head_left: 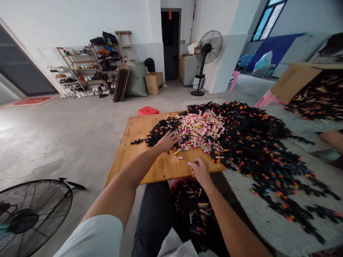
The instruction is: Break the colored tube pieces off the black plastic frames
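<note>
Hundreds of small tubes (202,128) lie heaped on the far part of the desk (150,169), with black toy guns (252,139) on both sides, spilling past its right edge. Over the desk's far part, the person's left hand (168,140) reaches to where tubes and guns meet, fingers loosely spread. Nearer the desk's front edge, the fingers of the right hand (200,170) pinch one tube (190,164), apart from the heap. From where I stand, each tube looks light and fairly stiff, probably smooth enough to roll or slip, and unlikely to break. Its round middle seems the surest hold for thumb and forefinger; gripped at the tip, it could swivel. Below the desk's front edge, a tub (173,184) holds dark pieces and tubes.
</note>
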{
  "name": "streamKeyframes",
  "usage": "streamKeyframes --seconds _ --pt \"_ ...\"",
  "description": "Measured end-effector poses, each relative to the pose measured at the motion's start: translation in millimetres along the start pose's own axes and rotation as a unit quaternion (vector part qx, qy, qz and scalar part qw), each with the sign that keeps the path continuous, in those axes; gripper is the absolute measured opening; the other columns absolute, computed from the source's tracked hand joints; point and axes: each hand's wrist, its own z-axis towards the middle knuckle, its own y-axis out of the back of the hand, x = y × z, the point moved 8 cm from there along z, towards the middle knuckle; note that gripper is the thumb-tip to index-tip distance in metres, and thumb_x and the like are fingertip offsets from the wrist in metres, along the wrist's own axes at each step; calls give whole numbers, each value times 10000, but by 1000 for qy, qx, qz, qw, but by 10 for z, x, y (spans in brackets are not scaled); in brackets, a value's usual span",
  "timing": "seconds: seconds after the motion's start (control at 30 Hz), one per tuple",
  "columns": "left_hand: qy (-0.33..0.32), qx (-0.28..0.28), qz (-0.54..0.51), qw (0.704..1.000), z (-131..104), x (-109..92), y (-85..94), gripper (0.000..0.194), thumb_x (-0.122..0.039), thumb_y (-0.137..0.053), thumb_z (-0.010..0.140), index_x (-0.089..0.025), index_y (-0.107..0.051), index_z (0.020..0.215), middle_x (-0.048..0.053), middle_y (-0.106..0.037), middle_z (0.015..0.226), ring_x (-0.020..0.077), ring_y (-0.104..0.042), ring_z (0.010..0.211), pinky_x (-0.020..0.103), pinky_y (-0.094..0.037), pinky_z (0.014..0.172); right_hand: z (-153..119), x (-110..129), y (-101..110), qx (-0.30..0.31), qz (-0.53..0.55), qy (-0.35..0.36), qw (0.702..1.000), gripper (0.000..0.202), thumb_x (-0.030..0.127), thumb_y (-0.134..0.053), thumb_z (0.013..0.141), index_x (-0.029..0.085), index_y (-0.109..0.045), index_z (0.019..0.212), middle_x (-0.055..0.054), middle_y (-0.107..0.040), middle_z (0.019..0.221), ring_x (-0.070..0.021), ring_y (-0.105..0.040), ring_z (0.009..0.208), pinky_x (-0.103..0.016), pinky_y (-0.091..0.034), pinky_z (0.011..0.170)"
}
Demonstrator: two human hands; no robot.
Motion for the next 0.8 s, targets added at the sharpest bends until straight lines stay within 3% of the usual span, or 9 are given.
streamKeyframes --seconds 0.17,0.27,0.33,0.4,0.47,0.63,0.73,0.8 --pt "50 -64 -20 996 -87 101 214 353 -244 -624 924 -151 -688 1259 161 -625 1429 295 -408 1449 471 -146 1288 -65 17 58 -20 154 -39 987 387 504 -676 795 200 -597 1021 62 -610 655 -103 -479 425 -217 -392 396" --pt "73 -100 -89 988 -179 95 398 215 -274 -571 976 -138 -700 1081 161 -701 1202 267 -560 1258 428 -339 1197 -70 121 96 -28 189 -38 981 444 521 -726 772 182 -648 1047 36 -646 726 -95 -492 454 -216 -401 397" --pt "123 -120 -178 969 -266 77 493 193 -280 -549 987 -138 -667 1043 123 -713 1025 232 -635 1037 374 -482 1030 -63 227 116 -30 211 -32 976 481 526 -763 753 169 -680 1064 11 -674 781 -96 -514 482 -221 -422 409" --pt "168 -140 -289 932 -374 -10 560 163 -271 -569 963 -146 -627 1051 64 -693 901 186 -628 843 312 -532 845 -57 366 140 -31 235 -17 971 508 525 -796 745 166 -706 1093 -1 -689 816 -94 -529 508 -224 -446 430" --pt "167 -140 -413 884 -469 -215 600 168 -238 -599 911 -157 -595 1058 22 -672 853 149 -600 735 265 -523 711 -62 520 157 -26 262 0 965 503 515 -819 747 174 -723 1104 1 -690 819 -91 -532 522 -222 -455 444" --pt "85 -10 -660 746 -664 -918 614 339 -185 -595 801 -172 -557 1138 -20 -628 802 99 -536 539 219 -442 491 -155 867 185 -8 282 46 958 408 484 -810 795 200 -744 1081 8 -685 790 -91 -517 523 -224 -442 456" --pt "61 13 -710 702 -742 -1122 660 393 -166 -585 756 -175 -546 1147 -26 -615 802 91 -517 516 223 -434 472 -244 962 180 8 250 66 966 382 489 -781 828 211 -748 1088 5 -687 780 -107 -529 545 -237 -453 482" --pt "50 16 -720 692 -759 -1178 675 363 -168 -595 745 -170 -544 1104 -18 -623 813 95 -545 542 232 -467 510 -294 963 185 14 222 72 972 376 499 -769 842 214 -748 1085 9 -675 749 -118 -539 554 -244 -458 501"
